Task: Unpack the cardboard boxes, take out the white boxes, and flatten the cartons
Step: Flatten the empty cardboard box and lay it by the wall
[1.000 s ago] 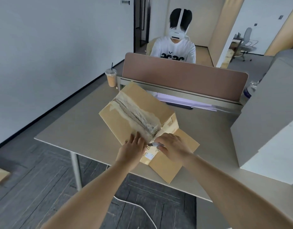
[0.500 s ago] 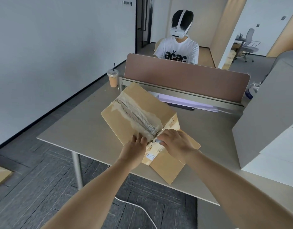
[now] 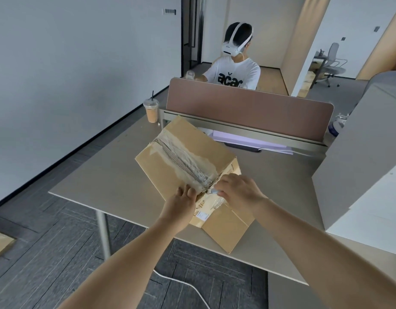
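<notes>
Sitting skewed near the front edge of the desk (image 3: 98,184), the cardboard carton (image 3: 206,148) is still sealed, its crumpled tape seam (image 3: 181,161) running the length of the top. And here's the shift: the right hand (image 3: 239,188), which a second ago worked lower on the near end face by the label (image 3: 202,216), has climbed to where the seam meets the top edge, pinching a small pale tool (image 3: 213,192) I can't identify for certain, its tip right at the tape. The left hand (image 3: 181,205) has closed in too, fingers curled on the near top edge just beside the seam, bracing the carton. That looks like the cut about to start; no white boxes out yet. Beyond, a drink cup (image 3: 151,108) and a brown divider (image 3: 248,108).
</notes>
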Motion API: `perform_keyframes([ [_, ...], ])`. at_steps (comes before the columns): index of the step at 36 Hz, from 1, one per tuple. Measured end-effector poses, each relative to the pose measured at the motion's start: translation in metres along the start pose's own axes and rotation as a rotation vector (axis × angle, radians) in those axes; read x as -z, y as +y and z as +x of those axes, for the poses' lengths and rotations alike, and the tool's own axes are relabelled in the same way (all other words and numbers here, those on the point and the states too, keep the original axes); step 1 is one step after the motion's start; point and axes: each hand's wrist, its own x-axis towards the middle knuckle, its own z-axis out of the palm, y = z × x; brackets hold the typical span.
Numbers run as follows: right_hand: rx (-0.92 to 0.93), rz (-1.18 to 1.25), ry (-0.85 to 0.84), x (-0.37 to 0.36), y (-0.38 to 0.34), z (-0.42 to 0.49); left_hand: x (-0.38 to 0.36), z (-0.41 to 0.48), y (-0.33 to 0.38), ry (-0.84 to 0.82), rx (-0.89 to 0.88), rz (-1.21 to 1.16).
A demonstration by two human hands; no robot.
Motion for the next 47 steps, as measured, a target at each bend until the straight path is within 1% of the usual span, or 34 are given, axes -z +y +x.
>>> perform_keyframes([
  [4, -0.044, -0.017, 0.046, 0.003, 0.002, 0.003, 0.000, 0.000, -0.002, -0.005, -0.002, 0.005],
  [11, -0.223, -0.097, 0.074, 0.017, 0.026, 0.001, 0.000, 0.002, 0.000, 0.017, 0.002, 0.002],
  [13, -0.236, -0.093, 0.078, 0.014, 0.024, 0.000, 0.000, 0.002, 0.001, 0.000, 0.012, 0.002],
  [15, -0.264, -0.040, 0.088, 0.010, 0.023, -0.004, 0.002, 0.001, 0.002, 0.003, 0.021, -0.048],
  [18, -0.340, 0.068, 0.126, 0.005, 0.023, -0.011, 0.008, -0.002, -0.005, 0.078, 0.053, -0.183],
  [20, -0.422, 0.174, 0.133, -0.002, 0.023, -0.016, 0.012, -0.003, -0.015, 0.131, 0.084, -0.217],
  [23, -0.602, 0.450, 0.167, -0.009, 0.016, -0.015, 0.011, 0.007, -0.038, 0.177, 0.169, -0.296],
  [24, -0.668, 0.561, 0.182, -0.010, 0.011, -0.012, 0.010, 0.012, -0.047, 0.151, 0.211, -0.325],
  [28, -0.895, 0.983, 0.286, -0.013, -0.015, 0.012, 0.010, 0.037, -0.090, -0.047, 0.330, -0.350],
  [31, -1.033, 1.091, 0.349, -0.018, -0.033, 0.033, 0.012, 0.061, -0.123, -0.154, 0.413, -0.363],
  [34, -1.143, 1.154, 0.427, -0.023, -0.043, 0.046, 0.014, 0.081, -0.150, -0.172, 0.451, -0.376],
  [37, -1.204, 1.152, 0.508, -0.027, -0.047, 0.053, 0.012, 0.099, -0.172, -0.188, 0.449, -0.407],
  [41, -1.255, 1.081, 0.543, -0.033, -0.046, 0.061, 0.005, 0.119, -0.189, -0.240, 0.401, -0.399],
  [43, -1.273, 1.033, 0.546, -0.036, -0.043, 0.065, -0.001, 0.128, -0.193, -0.245, 0.368, -0.440],
  [45, -1.291, 0.991, 0.549, -0.040, -0.039, 0.068, -0.006, 0.133, -0.193, -0.218, 0.340, -0.532],
  [47, -1.311, 0.961, 0.554, -0.042, -0.035, 0.071, -0.007, 0.135, -0.190, -0.172, 0.328, -0.569],
])
